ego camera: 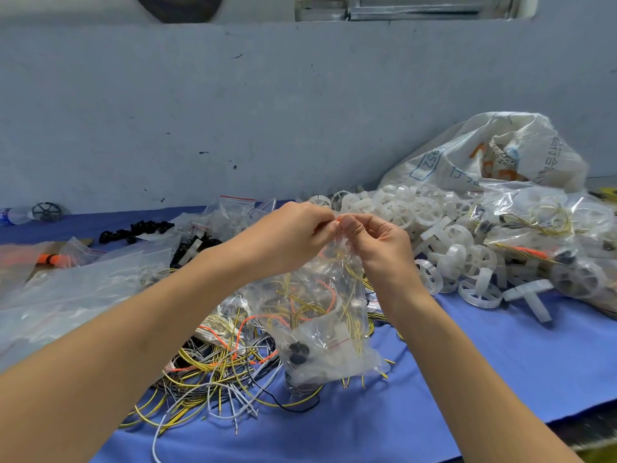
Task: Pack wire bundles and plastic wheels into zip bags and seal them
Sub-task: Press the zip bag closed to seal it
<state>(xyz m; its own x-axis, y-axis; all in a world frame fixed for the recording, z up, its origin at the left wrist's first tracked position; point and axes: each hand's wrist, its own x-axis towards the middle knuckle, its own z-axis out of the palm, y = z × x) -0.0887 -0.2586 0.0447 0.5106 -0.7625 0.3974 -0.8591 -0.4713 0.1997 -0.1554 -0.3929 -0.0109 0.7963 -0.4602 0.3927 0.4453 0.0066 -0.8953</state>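
A clear zip bag (320, 315) hangs above the blue table, filled with yellow and orange wires and a few dark parts. My left hand (290, 232) and my right hand (377, 242) both pinch its top strip, thumbs and fingertips meeting at the red zip line. Under the bag lies a tangle of loose wires (213, 372) in yellow, grey and orange. White plastic wheels (444, 248) are heaped to the right of my right hand.
Empty zip bags (83, 289) are piled at the left, with black parts (137, 228) behind them. A large white sack (490, 155) and filled bags (547, 228) stand at the right. The blue table (467, 372) ends near the lower right; a wall rises behind.
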